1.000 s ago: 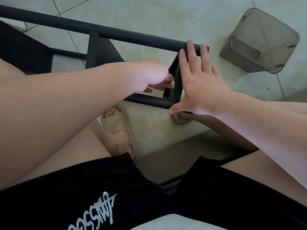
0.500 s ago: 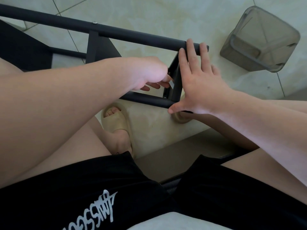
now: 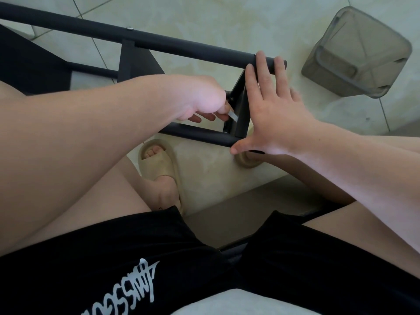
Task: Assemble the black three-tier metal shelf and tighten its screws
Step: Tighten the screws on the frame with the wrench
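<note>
On the pale tiled floor (image 3: pixel 227 23) in front of our knees, the black shelf frame (image 3: pixel 181 48) is lying on its side. One long tube runs across the top of the view and a shorter one sits lower down, with a short upright piece joining them at the right end.

Our left hand (image 3: pixel 200 96) is curled up and pinching a small silver tool (image 3: pixel 233 115), a flat little thing whose tip sits right at the inner face of that upright. We can't make out what it's on, the hand's in the way.

Our right hand (image 3: pixel 277 114) is spread flat with the fingers straight, pressed against the outer side of the upright. The fingertips are over the top tube and the thumb is down on the lower one.

A small silver screw head (image 3: pixel 130 28) shows on the top tube further left. Off to the right, well apart from the frame, a smoky grey plastic bin (image 3: pixel 356 55) lies tipped over. Below the lower tube there's a foot in a beige slide sandal (image 3: pixel 159 164), and black shorts (image 3: pixel 113 258) with white print are closest to us.
</note>
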Motion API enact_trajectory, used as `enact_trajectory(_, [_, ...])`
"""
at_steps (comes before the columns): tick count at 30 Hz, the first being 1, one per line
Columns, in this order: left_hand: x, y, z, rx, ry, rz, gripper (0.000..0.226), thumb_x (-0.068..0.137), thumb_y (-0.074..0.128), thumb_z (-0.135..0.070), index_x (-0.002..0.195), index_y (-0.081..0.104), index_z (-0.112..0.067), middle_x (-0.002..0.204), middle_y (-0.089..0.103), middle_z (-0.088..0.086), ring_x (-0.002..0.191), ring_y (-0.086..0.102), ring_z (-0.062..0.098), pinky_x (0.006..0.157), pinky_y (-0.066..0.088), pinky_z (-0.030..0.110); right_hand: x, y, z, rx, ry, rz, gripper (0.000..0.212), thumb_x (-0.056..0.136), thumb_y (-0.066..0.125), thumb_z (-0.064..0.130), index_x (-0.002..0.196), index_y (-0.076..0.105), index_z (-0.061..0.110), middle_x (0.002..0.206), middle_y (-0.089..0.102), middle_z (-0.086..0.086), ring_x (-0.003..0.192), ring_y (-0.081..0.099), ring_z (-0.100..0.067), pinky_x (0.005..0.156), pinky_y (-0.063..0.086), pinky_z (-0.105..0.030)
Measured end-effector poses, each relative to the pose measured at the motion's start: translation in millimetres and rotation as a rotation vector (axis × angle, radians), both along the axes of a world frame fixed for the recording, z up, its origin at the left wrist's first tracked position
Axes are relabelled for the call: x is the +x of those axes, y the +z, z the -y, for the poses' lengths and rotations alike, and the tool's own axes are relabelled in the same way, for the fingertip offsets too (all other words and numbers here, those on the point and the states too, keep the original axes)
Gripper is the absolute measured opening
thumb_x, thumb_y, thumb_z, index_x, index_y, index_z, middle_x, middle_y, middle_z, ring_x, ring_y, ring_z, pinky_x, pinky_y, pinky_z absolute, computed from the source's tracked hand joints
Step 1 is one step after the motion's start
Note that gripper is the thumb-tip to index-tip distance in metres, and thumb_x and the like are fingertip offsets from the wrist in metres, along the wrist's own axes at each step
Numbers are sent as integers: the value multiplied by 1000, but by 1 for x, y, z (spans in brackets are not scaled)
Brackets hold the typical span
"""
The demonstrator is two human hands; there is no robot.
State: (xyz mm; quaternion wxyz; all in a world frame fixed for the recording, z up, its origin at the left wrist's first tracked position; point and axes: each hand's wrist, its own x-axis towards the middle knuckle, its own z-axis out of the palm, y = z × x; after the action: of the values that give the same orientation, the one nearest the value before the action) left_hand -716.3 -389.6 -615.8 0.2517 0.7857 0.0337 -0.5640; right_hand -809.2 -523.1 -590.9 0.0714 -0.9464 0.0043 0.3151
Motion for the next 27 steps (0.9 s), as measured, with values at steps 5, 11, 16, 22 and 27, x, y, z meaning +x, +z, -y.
enact_trajectory(5, [1, -1, -2, -12, -55, 1, 12, 100, 55, -18, 96, 66, -23, 86, 73, -13, 88, 60, 7, 74, 44, 27, 0, -1, -1, -3, 0, -2, 153, 61, 77, 79, 158, -19, 10, 163, -34, -6, 151, -26, -37, 122, 15, -59])
enact_trajectory(11, [2, -2, -4, -16, -117, 23, 15, 98, 58, -15, 92, 70, -20, 98, 73, -7, 92, 60, 9, 74, 45, 26, 1, -1, -1, 2, -3, -6, 153, 61, 77, 78, 158, -19, 10, 163, -35, -6, 151, -27, -37, 122, 14, -59])
enact_trajectory(16, [2, -4, -6, -19, -187, 52, 14, 96, 60, -16, 92, 73, -18, 109, 70, -2, 94, 58, 12, 74, 45, 26, 0, 0, -1, 3, -1, -5, 152, 62, 77, 77, 158, -19, 9, 163, -34, -7, 151, -27, -37, 122, 14, -59])
enact_trajectory(22, [1, -4, -8, -28, -245, 53, 12, 96, 60, -15, 95, 72, -18, 112, 69, 0, 88, 56, 11, 70, 43, 24, 0, 0, 0, -2, 5, -4, 151, 62, 76, 78, 158, -19, 9, 163, -34, -7, 151, -27, -38, 121, 15, -59])
enact_trajectory(27, [-1, -6, -9, -34, -269, 58, 13, 96, 60, -13, 98, 72, -15, 113, 69, 3, 91, 58, 13, 73, 44, 24, 0, -1, 0, -12, 8, 0, 151, 62, 76, 78, 158, -18, 8, 163, -33, -8, 151, -26, -38, 121, 16, -58])
